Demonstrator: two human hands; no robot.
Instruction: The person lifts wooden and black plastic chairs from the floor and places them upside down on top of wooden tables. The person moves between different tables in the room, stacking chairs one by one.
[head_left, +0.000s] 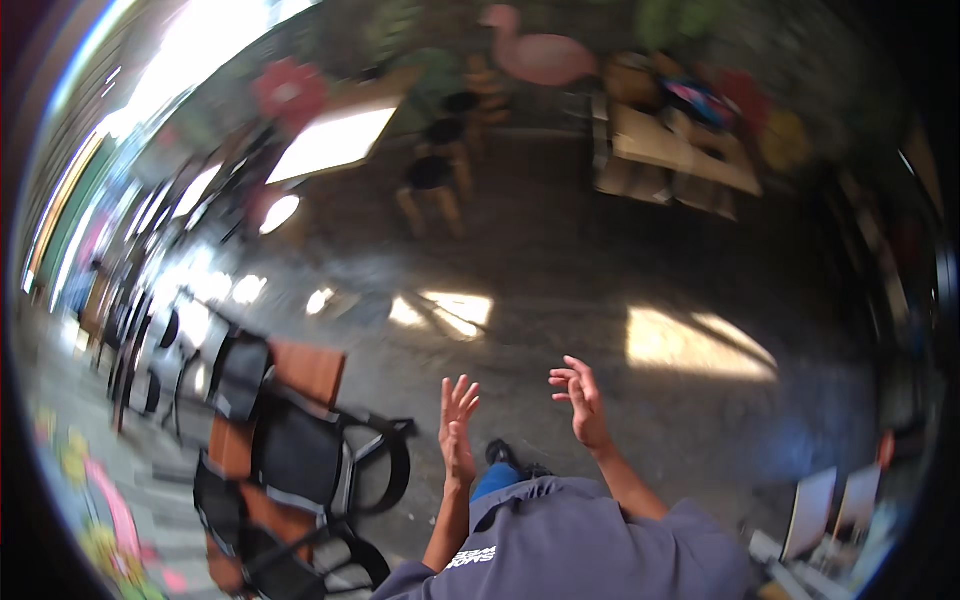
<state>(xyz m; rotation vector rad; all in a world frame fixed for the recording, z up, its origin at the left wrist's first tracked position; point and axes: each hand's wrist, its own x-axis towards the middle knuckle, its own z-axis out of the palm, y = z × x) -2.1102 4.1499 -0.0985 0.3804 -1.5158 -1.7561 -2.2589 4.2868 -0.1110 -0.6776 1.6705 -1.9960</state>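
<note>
Both of my hands are raised in front of my body, with a gap between them and nothing in either one. My left hand points its spread fingers away from me; nearest to it are the black chairs on the left. My right hand is held over the floor, its fingers apart and slightly curled inward. Below them show my grey shirt, which bears writing, a blue trouser leg and a dark shoe.
Chairs stand against a brown wooden table on the left. Ahead are dark-topped wooden stools, a sunlit table and a wooden table bearing a colourful item. A pink flamingo figure is on the far wall. Upright panels stand at lower right.
</note>
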